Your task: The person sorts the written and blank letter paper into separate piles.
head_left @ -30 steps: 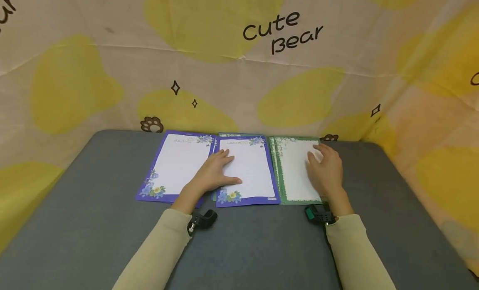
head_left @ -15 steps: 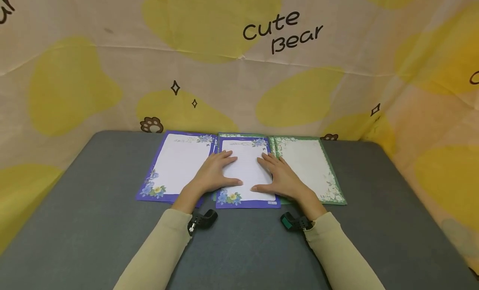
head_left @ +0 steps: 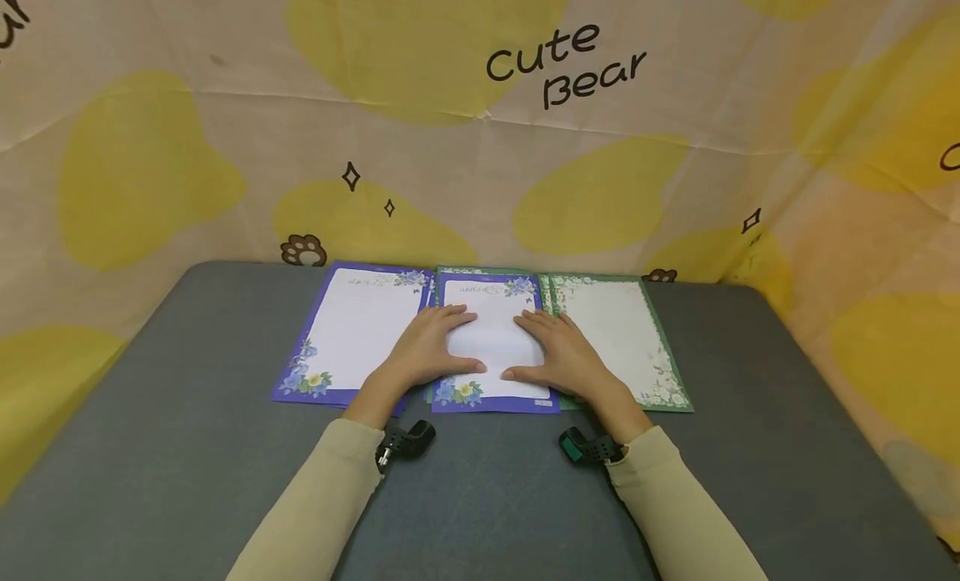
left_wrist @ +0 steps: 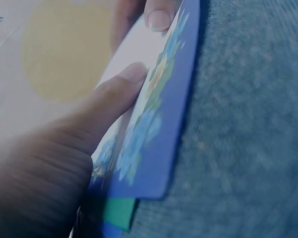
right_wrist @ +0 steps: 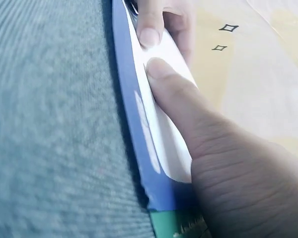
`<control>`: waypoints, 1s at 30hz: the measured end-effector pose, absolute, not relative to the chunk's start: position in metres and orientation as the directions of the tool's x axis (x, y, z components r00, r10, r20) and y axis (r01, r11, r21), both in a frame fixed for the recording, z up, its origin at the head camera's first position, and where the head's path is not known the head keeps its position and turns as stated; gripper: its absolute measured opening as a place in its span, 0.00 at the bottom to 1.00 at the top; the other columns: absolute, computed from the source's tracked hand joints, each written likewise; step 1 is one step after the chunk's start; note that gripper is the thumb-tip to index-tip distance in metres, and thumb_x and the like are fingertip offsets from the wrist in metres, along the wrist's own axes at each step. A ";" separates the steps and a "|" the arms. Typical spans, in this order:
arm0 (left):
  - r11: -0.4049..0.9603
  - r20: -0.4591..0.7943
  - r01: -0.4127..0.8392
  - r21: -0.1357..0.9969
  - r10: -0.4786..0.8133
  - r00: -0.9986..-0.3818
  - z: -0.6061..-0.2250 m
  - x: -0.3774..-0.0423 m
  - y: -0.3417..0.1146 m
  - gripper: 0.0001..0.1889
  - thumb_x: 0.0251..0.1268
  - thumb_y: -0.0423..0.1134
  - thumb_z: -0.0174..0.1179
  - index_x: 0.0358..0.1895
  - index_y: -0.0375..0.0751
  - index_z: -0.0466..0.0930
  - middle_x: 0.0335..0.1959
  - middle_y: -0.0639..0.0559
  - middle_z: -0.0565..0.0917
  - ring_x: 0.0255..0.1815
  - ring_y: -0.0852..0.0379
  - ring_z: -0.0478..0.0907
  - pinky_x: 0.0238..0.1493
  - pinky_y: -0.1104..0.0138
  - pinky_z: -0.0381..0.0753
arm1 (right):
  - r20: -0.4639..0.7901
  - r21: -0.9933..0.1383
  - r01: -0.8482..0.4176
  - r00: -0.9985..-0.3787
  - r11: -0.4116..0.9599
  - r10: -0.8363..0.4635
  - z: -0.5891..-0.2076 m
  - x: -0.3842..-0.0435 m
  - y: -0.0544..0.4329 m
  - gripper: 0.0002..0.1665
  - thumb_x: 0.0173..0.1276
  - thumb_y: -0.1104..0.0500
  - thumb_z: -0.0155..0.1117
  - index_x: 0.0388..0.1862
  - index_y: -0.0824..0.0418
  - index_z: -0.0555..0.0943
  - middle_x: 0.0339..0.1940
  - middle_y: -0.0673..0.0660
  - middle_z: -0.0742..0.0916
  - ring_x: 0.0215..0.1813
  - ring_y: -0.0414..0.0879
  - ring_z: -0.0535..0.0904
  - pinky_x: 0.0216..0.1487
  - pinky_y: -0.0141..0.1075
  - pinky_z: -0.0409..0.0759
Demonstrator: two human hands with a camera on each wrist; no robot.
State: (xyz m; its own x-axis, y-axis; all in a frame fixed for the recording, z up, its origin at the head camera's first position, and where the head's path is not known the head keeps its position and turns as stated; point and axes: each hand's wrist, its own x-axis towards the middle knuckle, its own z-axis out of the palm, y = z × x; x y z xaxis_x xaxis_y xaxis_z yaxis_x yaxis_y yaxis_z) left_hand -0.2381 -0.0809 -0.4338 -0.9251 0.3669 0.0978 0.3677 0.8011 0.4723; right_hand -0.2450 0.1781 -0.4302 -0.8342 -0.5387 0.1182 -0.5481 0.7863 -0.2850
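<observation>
A purple-bordered sheet of letter paper with blue flowers (head_left: 495,348) lies in the middle of the table, over green-bordered paper. My left hand (head_left: 422,345) rests on its left side, fingers extended and thumb spread inward. Across from it, my right hand (head_left: 567,356) lies on the sheet's right side in a mirrored pose. In the left wrist view the left thumb (left_wrist: 107,101) presses on the sheet near its flowered corner. The right wrist view has the right thumb (right_wrist: 176,89) on the white part. Parts of the side edges are hidden under the palms.
Another purple-bordered sheet (head_left: 352,327) lies to the left, partly under my left hand. Green-bordered paper (head_left: 618,331) with white flowers is to the right, partly under my right hand. A patterned cloth (head_left: 480,147) hangs behind the grey table (head_left: 480,489).
My right hand has come left from the green-bordered paper onto the middle purple sheet. The left hand has stayed almost still. The middle sheet has shifted very slightly.
</observation>
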 end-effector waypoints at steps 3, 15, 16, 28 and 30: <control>0.790 0.133 0.345 0.506 0.324 -0.937 -0.434 -0.238 -0.081 0.40 0.55 0.61 0.72 0.70 0.48 0.76 0.69 0.47 0.79 0.71 0.43 0.73 0.74 0.48 0.69 | 0.199 -0.317 -0.564 -0.826 0.763 -0.528 -0.431 -0.244 0.178 0.46 0.62 0.37 0.72 0.71 0.61 0.74 0.70 0.61 0.80 0.73 0.59 0.74 0.78 0.60 0.62; 0.739 0.221 0.312 0.597 0.222 -0.949 -0.432 -0.236 -0.079 0.25 0.58 0.51 0.73 0.60 0.51 0.86 0.55 0.46 0.87 0.58 0.46 0.81 0.62 0.51 0.79 | 0.317 -0.614 -0.341 -0.932 0.712 -0.173 -0.430 -0.244 0.176 0.35 0.69 0.44 0.68 0.70 0.59 0.76 0.65 0.64 0.83 0.66 0.60 0.79 0.67 0.54 0.77; 0.730 0.235 0.319 0.604 0.219 -0.947 -0.432 -0.236 -0.079 0.25 0.58 0.51 0.73 0.59 0.51 0.86 0.55 0.46 0.88 0.57 0.46 0.82 0.62 0.51 0.79 | 0.308 -0.666 -0.310 -0.943 0.679 -0.128 -0.430 -0.244 0.175 0.35 0.70 0.45 0.67 0.71 0.58 0.75 0.60 0.64 0.85 0.61 0.59 0.80 0.62 0.52 0.80; 0.698 0.232 0.333 0.634 0.239 -0.943 -0.427 -0.234 -0.074 0.28 0.63 0.51 0.70 0.64 0.46 0.81 0.75 0.45 0.72 0.77 0.41 0.67 0.76 0.45 0.66 | 0.182 -0.956 -0.199 -0.979 0.217 -0.094 -0.426 -0.244 0.170 0.26 0.74 0.58 0.64 0.71 0.52 0.76 0.76 0.56 0.74 0.73 0.48 0.72 0.64 0.34 0.78; 0.691 0.226 0.294 0.661 0.190 -0.955 -0.427 -0.235 -0.073 0.29 0.65 0.51 0.68 0.67 0.45 0.79 0.74 0.41 0.72 0.74 0.39 0.70 0.73 0.45 0.70 | 0.170 -0.963 -0.185 -0.981 0.197 -0.089 -0.425 -0.244 0.170 0.26 0.74 0.58 0.63 0.71 0.51 0.76 0.76 0.55 0.74 0.67 0.47 0.75 0.53 0.28 0.81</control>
